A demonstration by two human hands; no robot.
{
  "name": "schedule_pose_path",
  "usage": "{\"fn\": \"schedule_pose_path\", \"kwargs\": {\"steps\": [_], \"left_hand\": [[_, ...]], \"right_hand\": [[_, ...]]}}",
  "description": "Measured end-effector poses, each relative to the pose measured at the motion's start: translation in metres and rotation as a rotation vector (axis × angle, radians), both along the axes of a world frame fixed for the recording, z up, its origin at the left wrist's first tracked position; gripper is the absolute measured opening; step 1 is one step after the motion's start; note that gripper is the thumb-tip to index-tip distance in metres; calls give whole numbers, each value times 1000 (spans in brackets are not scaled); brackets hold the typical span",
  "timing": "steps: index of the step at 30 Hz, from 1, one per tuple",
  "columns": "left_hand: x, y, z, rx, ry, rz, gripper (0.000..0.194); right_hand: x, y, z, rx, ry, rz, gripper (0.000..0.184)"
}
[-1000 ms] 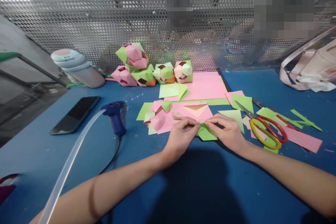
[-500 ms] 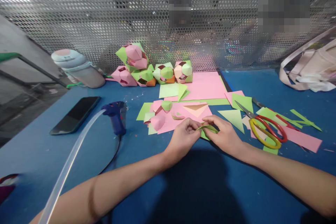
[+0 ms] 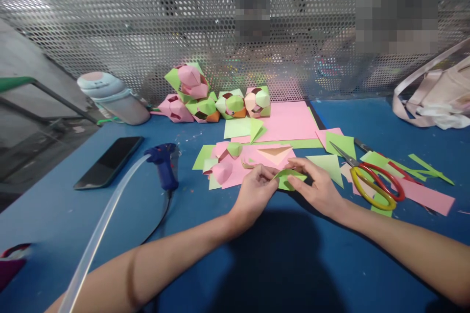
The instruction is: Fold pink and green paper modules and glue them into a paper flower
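Note:
Between my two hands is a small folded piece of green paper (image 3: 288, 180), just above the blue table. My left hand (image 3: 257, 190) pinches its left corner. On the other side my right hand (image 3: 314, 185) grips it, thumb in front and fingers behind. Beyond my hands lies a pink paper sheet (image 3: 237, 173) with curled pink and green paper pieces (image 3: 222, 171) on it. A folded peach paper triangle (image 3: 275, 153) rests there too. Scissors (image 3: 370, 190) with one yellow and one red handle lie right of my right hand, over paper scraps.
A blue glue gun (image 3: 163, 166) with a long clear glue stick stands at left, near a phone (image 3: 110, 162) and a bottle (image 3: 117, 100). Folded paper balls (image 3: 205, 107) line the perforated metal screen (image 3: 205, 34). A bag (image 3: 436, 93) sits at far right; people show behind the screen.
The green paper has turned so that more of its flat face shows. My right thumb and fingers have shifted along it. The whole view has moved slightly.

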State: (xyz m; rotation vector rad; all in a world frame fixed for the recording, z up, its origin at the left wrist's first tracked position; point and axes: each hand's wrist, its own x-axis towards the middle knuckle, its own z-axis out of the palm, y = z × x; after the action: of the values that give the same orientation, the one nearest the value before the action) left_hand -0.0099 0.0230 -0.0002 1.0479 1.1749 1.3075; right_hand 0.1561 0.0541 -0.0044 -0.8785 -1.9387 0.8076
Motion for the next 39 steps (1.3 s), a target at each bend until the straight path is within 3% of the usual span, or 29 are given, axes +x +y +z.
{"fn": "schedule_pose_path", "kwargs": {"steps": [4,10,15,19,30,35,39], "left_hand": [[1,1,0,-7,-13,21,20],[2,-1,0,-46,-48,-132,17],[2,1,0,-70,-25,-79,18],[4,4,-1,-63,-19,-56,18],[5,2,3,-47,7,-93,11],[3,2,5,-49,20,-108,5],[3,2,10,-38,50,-82,7]], "right_hand": [[-5,2,-8,-6,-30,-79,30],[-9,2,-10,86,-19,-96,27],[-7,-1,-10,33,18,-79,30],[-7,0,-7,44,15,-112,14],[-9,0,-1,293,32,68,21],[-4,-2,0,252,14,97,24],[2,-4,11,91,36,156,25]]}}
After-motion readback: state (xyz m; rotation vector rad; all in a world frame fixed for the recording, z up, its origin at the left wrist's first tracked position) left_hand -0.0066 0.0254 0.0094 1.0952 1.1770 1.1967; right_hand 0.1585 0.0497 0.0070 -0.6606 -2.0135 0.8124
